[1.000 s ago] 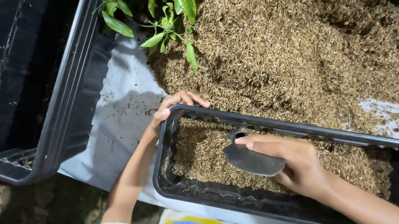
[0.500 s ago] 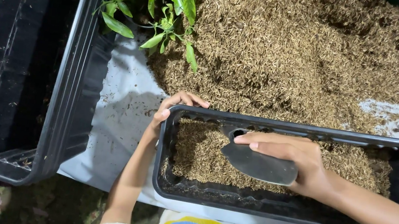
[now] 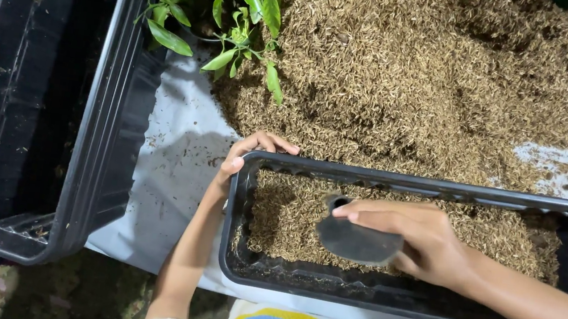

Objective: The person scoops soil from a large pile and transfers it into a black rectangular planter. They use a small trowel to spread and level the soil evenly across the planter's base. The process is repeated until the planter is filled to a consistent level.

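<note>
Compared with one second before, the scene is almost the same: the trowel blade [image 3: 355,240] sits a little lower and more to the right inside the planter, and the left hand has not moved.

The heap of dry brown husk [image 3: 441,78] is loose and fibrous and covers the pale plastic sheet [image 3: 174,160]. The long black planter [image 3: 369,288] is rectangular, with smooth plastic walls, and is partly filled with the same husk. A second, empty black planter [image 3: 49,107] stands to the left. A green leafy plant [image 3: 224,5] lies at the top.

The right hand [image 3: 420,239] reaches in from the right, its fingers closed around the dark, rounded trowel above the fill. The left hand [image 3: 244,158] curls over the planter's far left corner, gripping the rim.
</note>
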